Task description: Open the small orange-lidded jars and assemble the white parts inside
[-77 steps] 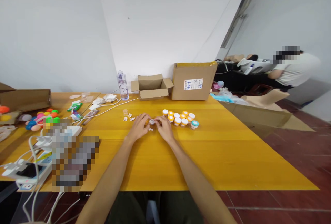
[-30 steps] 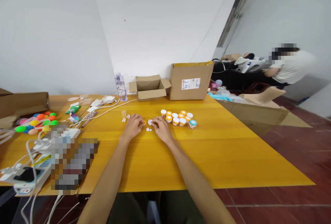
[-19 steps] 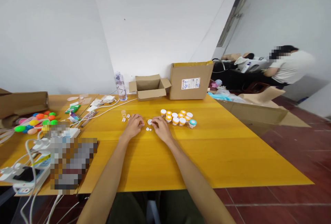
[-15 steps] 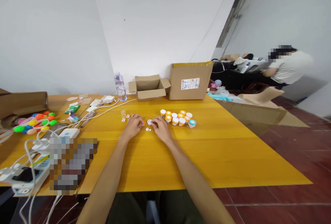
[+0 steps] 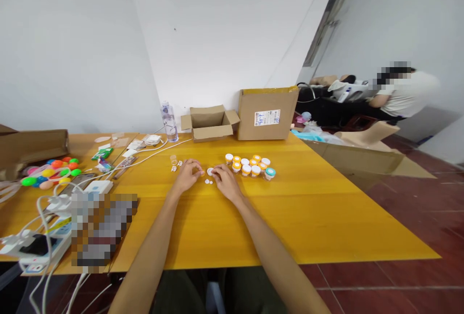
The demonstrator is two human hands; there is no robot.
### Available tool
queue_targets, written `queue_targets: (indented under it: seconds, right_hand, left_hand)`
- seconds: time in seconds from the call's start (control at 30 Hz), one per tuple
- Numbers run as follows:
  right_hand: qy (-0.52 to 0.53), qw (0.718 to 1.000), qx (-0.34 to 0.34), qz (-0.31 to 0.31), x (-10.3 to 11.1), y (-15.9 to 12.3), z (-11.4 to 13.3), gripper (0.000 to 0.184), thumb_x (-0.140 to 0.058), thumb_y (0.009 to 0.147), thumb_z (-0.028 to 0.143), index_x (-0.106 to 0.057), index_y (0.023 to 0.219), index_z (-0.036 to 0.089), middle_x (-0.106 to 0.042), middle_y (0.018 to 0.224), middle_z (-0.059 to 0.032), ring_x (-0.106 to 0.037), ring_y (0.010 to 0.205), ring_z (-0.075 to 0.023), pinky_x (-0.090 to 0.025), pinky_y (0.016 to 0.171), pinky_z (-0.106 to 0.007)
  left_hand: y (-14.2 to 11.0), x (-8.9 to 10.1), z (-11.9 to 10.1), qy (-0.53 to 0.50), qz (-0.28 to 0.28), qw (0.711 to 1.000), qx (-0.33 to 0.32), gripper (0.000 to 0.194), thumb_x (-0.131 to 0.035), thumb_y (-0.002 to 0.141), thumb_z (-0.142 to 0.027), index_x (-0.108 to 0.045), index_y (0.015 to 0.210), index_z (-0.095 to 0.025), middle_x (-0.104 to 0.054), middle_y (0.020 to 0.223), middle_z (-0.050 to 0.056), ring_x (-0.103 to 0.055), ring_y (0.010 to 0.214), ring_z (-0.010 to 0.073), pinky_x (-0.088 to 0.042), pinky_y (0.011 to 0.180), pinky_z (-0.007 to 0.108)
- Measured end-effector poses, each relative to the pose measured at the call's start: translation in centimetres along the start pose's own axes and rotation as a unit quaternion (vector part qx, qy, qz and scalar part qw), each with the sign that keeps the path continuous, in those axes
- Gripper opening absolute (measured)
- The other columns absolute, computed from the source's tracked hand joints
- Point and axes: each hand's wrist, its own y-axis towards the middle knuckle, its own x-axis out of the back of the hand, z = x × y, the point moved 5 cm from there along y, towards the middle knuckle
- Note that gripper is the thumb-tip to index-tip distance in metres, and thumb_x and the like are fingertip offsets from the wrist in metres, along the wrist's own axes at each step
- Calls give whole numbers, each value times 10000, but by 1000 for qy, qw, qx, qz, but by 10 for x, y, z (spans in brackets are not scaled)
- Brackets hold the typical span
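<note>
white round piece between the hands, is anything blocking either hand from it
Nothing visible. The right hand is at the edge of the white round piece, and the gap across to the left hand looks open; two small white discs lie nearer the wearer, outside it.

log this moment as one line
left hand: curled, contents unclear; right hand: at round white piece; nearby: lidded jars; behind: open cardboard box

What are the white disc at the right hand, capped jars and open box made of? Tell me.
White disc: probably plastic, matte; evenly white, but tiny. Capped jars: likely smooth plastic, perhaps glass below; see-through beneath opaque tops. Open box: likely matte cardboard; brown, folded flaps.
</note>
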Motion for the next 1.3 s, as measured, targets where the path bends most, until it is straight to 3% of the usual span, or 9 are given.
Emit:
queue_targets:
  seconds: [0.33, 0.5, 0.77, 0.93, 1.03, 1.23, 1.3]
  right_hand:
    - [-7, 1000, -2, 9, 1, 0, 2, 183, -584, 852, 106, -696, 856, 250, -651, 996, -28, -633, 988, -185, -510, 927, -334]
    - [-9, 1000, -2, 7, 1, 0, 2, 178, -583, 850, 99, -689, 847, 243, -650, 992, -30, -632, 974, -180, -515, 918, -326]
    - [-16, 999, -18, 22, 2, 1, 4, 181, -571, 858, 97, -694, 865, 230, -654, 1003, -39, -633, 985, -185, -507, 930, -330]
    - [-28, 999, -23, 27, 3, 1, 8, 211, -542, 861, 79, -691, 861, 229, -663, 1001, -41, -635, 989, -185, -503, 931, -326]
    - [-37, 999, -20, 31, 3, 1, 9, 225, -526, 863, 79, -692, 864, 231, -668, 997, -41, -635, 985, -186, -500, 933, -327]
    - [-51, 998, -28, 40, 3, 0, 8, 236, -505, 882, 108, -707, 919, 224, -677, 1035, -56, -644, 1006, -198, -495, 955, -346]
    - [-56, 997, -26, 43, 2, 0, 8, 241, -501, 886, 110, -709, 917, 226, -678, 1039, -57, -645, 1003, -201, -496, 955, -350]
  left_hand:
    - [-6, 3, 10, 92, 25, 995, 32, 99, -715, 786, -270, -722, 690, -250, -688, 991, 60, -568, 1017, 281, -455, 925, 484]
    - [-8, 2, 15, 99, 20, 995, 20, 50, -718, 778, -288, -727, 740, -257, -688, 962, 52, -562, 976, 265, -450, 886, 448]
    - [-8, 5, -3, 104, 30, 991, 84, 126, -712, 792, -263, -705, 918, -254, -689, 1017, 58, -568, 1075, 284, -434, 959, 436]
    - [-7, -3, -16, 79, 27, 996, 45, 114, -694, 791, -201, -705, 885, -265, -724, 1002, 45, -585, 1093, 278, -408, 1018, 441]
    - [-4, -1, -15, 49, -11, 998, 38, 89, -677, 801, -182, -701, 831, -262, -740, 945, 39, -615, 1053, 266, -424, 1010, 436]
    - [-3, 29, -7, 4, -210, 977, 37, 63, -641, 839, -205, -678, 867, -247, -748, 975, 29, -641, 1003, 235, -463, 965, 404]
    - [-5, 33, -3, 14, -239, 970, 43, 56, -646, 839, -211, -678, 869, -248, -751, 995, 33, -634, 1020, 240, -457, 967, 410]
